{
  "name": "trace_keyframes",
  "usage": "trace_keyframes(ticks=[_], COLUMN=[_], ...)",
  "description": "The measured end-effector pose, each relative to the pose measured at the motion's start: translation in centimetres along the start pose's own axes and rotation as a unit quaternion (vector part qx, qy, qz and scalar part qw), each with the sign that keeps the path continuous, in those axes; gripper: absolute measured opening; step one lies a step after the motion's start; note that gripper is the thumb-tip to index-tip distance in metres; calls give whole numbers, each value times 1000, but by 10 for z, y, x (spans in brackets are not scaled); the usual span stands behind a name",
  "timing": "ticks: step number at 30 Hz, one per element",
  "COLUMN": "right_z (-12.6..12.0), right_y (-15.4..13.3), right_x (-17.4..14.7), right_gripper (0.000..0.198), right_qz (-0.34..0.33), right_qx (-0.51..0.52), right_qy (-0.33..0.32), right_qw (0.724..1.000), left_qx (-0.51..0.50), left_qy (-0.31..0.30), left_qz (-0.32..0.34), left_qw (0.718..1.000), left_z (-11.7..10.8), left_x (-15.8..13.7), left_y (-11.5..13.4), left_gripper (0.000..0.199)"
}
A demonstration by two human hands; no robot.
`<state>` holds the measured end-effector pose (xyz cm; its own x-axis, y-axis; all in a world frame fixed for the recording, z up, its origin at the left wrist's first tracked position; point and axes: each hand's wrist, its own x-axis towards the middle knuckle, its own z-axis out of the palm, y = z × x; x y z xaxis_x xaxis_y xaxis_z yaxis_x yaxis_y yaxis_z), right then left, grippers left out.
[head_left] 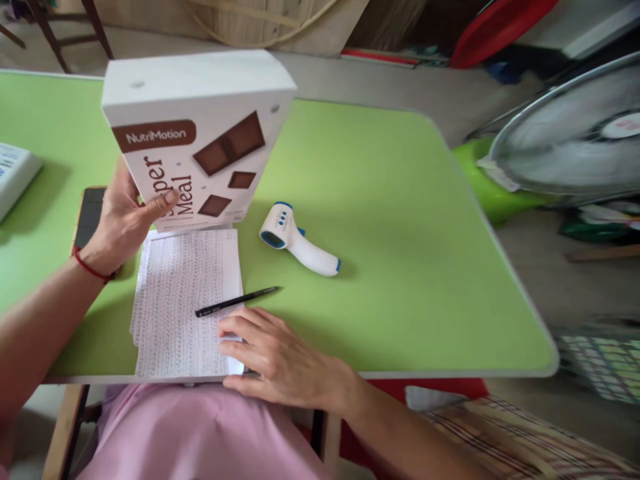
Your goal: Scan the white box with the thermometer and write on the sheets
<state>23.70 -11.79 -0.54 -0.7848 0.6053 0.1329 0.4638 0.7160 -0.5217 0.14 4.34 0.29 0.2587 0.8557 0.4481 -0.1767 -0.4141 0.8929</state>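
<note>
My left hand [127,213] grips a white cardboard box [200,147] by its lower left side, thumb across the front. The box stands upright, with a brown "NutriMotion" label and chocolate pieces printed on it. Below it lie sheets of paper [185,287] covered in small handwriting. My right hand [270,353] rests on the right edge of the papers, its fingers loosely spread and holding nothing. Just above those fingers a black pen [235,302] lies slanted across the paper's edge. A white and blue infrared thermometer [297,241] lies on the table right of the box.
The green table [400,267] ends in a pale rim at the front and right. A phone [90,217] lies partly behind my left hand. Another white box [15,177] sits at the far left. A fan [575,133] stands beyond the right edge, near a green tub [480,173].
</note>
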Motion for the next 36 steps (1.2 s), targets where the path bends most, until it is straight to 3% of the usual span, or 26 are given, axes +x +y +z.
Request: trace_keyframes(ticks=[5,9,13,16,21,27,34,36], right_z=[-1,-8,-11,-11,-10,-12,-9,-8], right_y=[10,11,8,7,7,9,15,16], right_x=[-8,0,12,14,14,15,10,7], right_gripper=[18,17,19,18,17,17,16,15], right_qz=[6,14,15,11,13,12,12,12], right_qx=[10,14,10,11,12,13,12,12], right_qy=[-18,-23,-23,-19,-13,-13,-15,-16], right_qw=[1000,1000,1000,1000,1000,1000,1000,1000], left_qx=[-9,31,32,25,43,68,28,1], left_qy=[-15,-28,26,54,27,11,40,63], left_qz=[-2,-70,-115,-114,-94,-80,-66,-94], left_qw=[1000,997,993,992,994,994,997,994], left_z=[6,4,3,2,-4,-4,4,3], left_x=[-2,-5,-1,3,4,5,5,3], left_y=[16,30,28,18,2,0,7,6], left_gripper=[32,37,51,66,64,66,45,43])
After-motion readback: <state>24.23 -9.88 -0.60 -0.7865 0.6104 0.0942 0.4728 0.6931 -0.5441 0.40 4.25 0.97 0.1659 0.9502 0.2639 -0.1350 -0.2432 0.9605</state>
